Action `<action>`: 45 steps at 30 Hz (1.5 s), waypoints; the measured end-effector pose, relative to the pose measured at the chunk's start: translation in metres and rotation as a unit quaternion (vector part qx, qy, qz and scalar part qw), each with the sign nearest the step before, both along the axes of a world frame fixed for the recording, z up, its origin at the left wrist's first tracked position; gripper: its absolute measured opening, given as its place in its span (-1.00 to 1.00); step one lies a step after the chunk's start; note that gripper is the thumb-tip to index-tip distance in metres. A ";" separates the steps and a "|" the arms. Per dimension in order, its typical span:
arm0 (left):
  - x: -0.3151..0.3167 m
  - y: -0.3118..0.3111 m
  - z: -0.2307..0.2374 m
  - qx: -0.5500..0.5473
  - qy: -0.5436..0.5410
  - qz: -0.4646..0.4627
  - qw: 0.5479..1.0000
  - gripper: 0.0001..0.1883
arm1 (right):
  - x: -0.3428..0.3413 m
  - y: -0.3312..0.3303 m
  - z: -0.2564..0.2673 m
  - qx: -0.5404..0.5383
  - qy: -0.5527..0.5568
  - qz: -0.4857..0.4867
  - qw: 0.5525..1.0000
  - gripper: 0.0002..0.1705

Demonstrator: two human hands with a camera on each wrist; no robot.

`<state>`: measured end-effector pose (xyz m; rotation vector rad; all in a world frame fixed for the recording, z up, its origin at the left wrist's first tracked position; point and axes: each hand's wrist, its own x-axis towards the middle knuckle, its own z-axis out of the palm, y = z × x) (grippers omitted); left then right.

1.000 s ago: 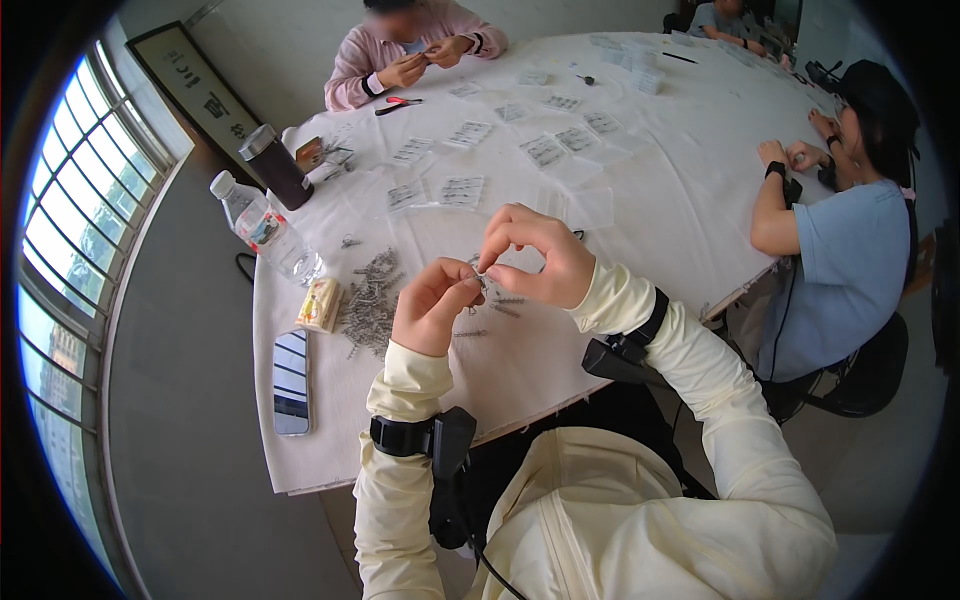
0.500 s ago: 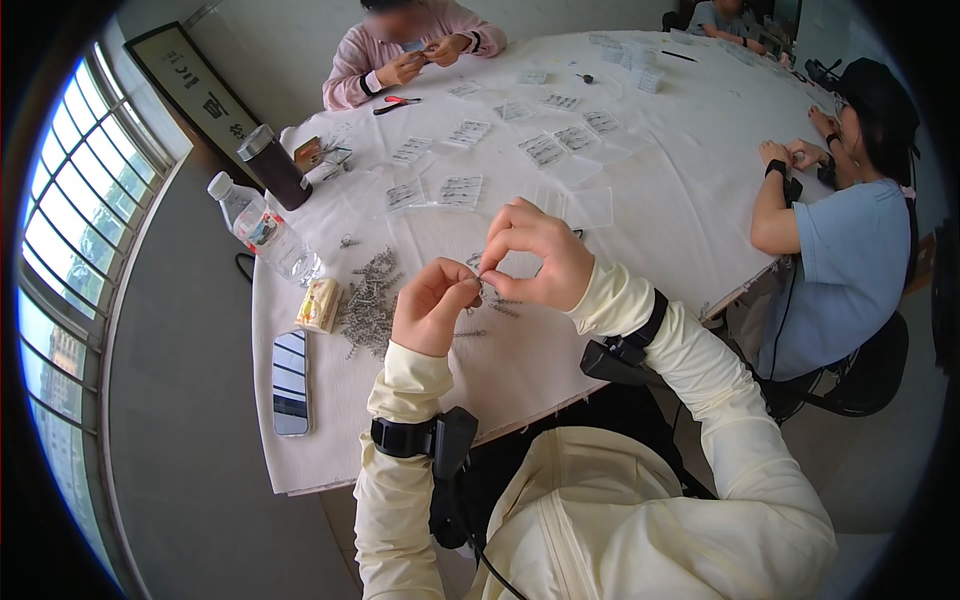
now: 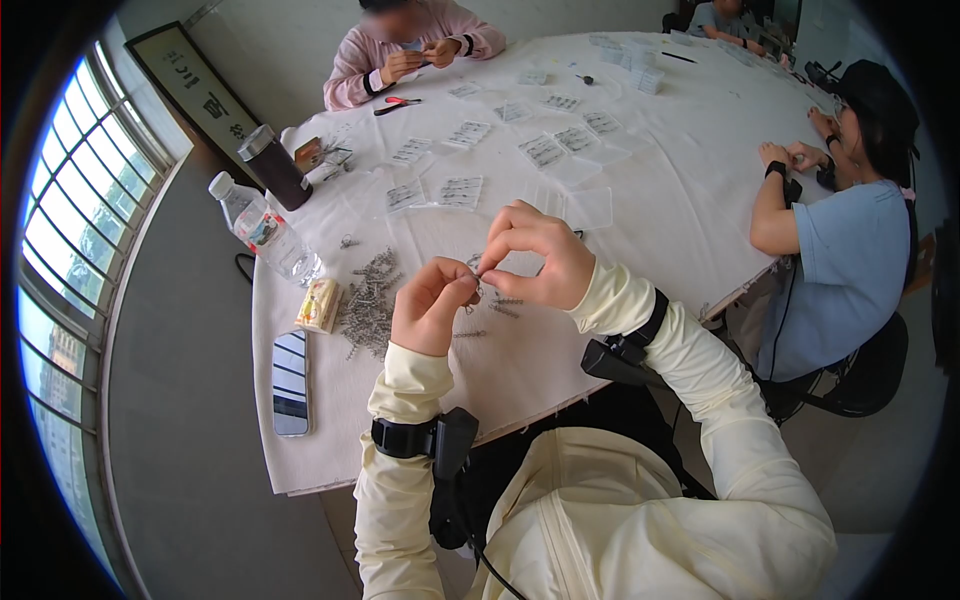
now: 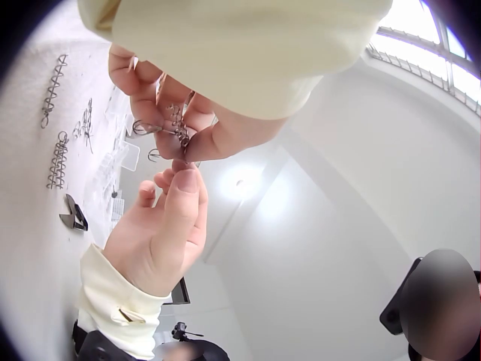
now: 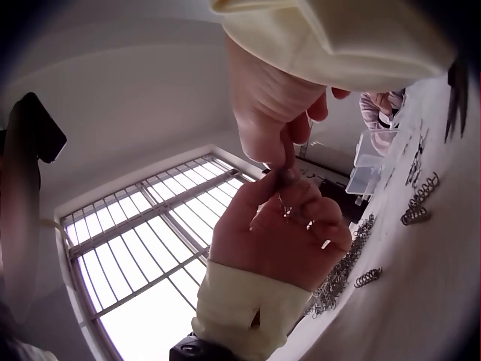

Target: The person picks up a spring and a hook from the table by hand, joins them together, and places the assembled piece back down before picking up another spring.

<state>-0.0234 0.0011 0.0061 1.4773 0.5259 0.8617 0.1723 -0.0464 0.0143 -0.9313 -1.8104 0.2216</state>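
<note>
My left hand (image 3: pixel 432 305) pinches a small metal fishing rig between thumb and curled fingers. In the left wrist view, its coiled spring (image 4: pixel 180 134) and curved hooks (image 4: pixel 143 128) stick out among the fingers. My right hand (image 3: pixel 540 258) meets it fingertip to fingertip, thumb and index pinching at the rig's end; the pinched part is hidden by the fingertips. Both hands are raised above the table, beside a heap of metal springs (image 3: pixel 370 310). A few loose springs (image 3: pixel 507 306) lie below the right hand.
Left of the heap are a packet (image 3: pixel 319 305), a phone (image 3: pixel 292 385), a water bottle (image 3: pixel 265 230) and a dark flask (image 3: pixel 277 168). Beyond my hands lie several clear plastic boxes (image 3: pixel 461 191) and red-handled pliers (image 3: pixel 398 105). Other people sit around the cloth-covered table (image 3: pixel 680 210).
My right thumb and index have closed together against the left fingertips, where the index was raised a little higher before. Both forearms have stayed in nearly the same place.
</note>
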 end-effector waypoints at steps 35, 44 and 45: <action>0.005 -0.004 0.001 0.085 0.014 0.033 0.996 -0.89 | 0.003 0.002 0.003 0.008 0.005 0.007 1.000 -0.87; 0.004 -0.004 0.001 0.076 0.042 0.039 0.995 -0.88 | 0.005 0.001 0.004 0.015 -0.020 0.007 1.000 -0.86; 0.004 -0.005 0.001 0.085 0.049 0.044 0.994 -0.88 | 0.005 0.001 0.004 0.015 -0.020 0.008 1.000 -0.86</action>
